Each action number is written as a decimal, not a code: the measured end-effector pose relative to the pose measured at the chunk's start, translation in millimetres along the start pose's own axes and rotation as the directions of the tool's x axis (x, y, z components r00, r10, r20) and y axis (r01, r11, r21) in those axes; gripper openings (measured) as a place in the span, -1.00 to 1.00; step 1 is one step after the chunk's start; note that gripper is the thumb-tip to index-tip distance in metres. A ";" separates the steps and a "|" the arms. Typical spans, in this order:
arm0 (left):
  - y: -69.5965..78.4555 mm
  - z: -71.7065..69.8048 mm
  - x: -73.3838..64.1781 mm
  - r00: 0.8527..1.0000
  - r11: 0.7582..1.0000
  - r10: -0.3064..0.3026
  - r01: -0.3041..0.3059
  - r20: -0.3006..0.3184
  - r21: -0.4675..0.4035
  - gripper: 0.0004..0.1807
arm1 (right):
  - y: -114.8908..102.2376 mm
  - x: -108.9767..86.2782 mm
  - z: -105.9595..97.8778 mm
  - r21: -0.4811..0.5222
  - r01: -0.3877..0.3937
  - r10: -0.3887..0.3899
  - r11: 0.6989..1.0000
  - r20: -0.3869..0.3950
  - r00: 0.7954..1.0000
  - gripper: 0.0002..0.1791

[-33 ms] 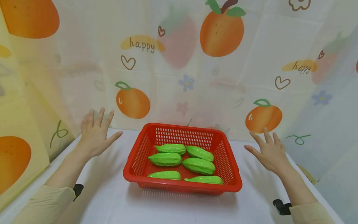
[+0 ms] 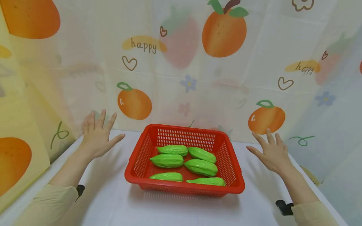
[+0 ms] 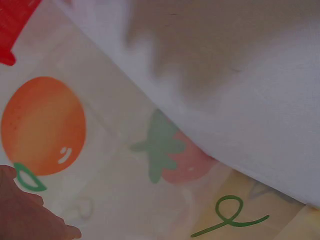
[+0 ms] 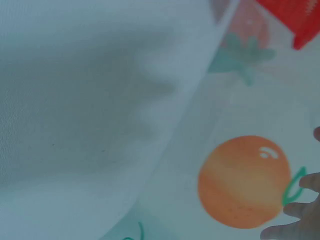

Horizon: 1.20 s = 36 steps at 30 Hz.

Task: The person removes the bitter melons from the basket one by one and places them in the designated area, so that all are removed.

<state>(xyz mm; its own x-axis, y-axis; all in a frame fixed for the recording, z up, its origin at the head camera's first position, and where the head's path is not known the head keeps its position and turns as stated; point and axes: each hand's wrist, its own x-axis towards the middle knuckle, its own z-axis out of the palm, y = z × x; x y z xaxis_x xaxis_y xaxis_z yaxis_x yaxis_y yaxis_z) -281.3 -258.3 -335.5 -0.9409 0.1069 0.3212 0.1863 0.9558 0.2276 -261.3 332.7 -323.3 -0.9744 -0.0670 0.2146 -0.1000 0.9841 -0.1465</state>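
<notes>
A red plastic basket (image 2: 234,187) with slotted sides stands on the white table, holding several bright green, ridged bitter melons (image 2: 201,167) laid in two columns. To its left, my left hand (image 2: 96,139) hovers with fingers spread, holding nothing. On the other side my right hand (image 2: 272,153) is likewise raised, fingers apart and free of anything. Both hands are clear of the basket. Parts of the left fingers (image 3: 30,215) show at the lower left of the left wrist view, and right fingers (image 4: 300,210) at the lower right of the right wrist view.
Behind the table (image 2: 181,210) hangs a pale curtain (image 2: 215,103) printed with oranges, strawberries and lettering. A yellowish curtain side (image 2: 17,119) borders the left. Black straps (image 2: 284,207) show at the wrists below the beige sleeves (image 2: 45,204).
My left hand has shifted very slightly to the right, and my right hand a touch to the left. The basket and bitter melons have stayed put.
</notes>
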 end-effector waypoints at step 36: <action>23.0 0.6 11.4 0.796 0.483 0.187 0.435 0.575 -0.760 -0.12 | -95.4 65.8 -63.3 0.717 0.077 -0.045 0.693 -0.064 0.997 -0.45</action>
<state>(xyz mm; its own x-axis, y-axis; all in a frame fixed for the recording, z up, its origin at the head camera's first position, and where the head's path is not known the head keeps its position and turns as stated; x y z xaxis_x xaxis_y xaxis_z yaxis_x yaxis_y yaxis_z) -287.9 -235.0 -327.2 -0.8772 0.4212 -0.2304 -0.1047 0.3004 0.9480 -303.1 244.9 -234.1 -0.9540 -0.1002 0.2826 -0.2889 0.5593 -0.7770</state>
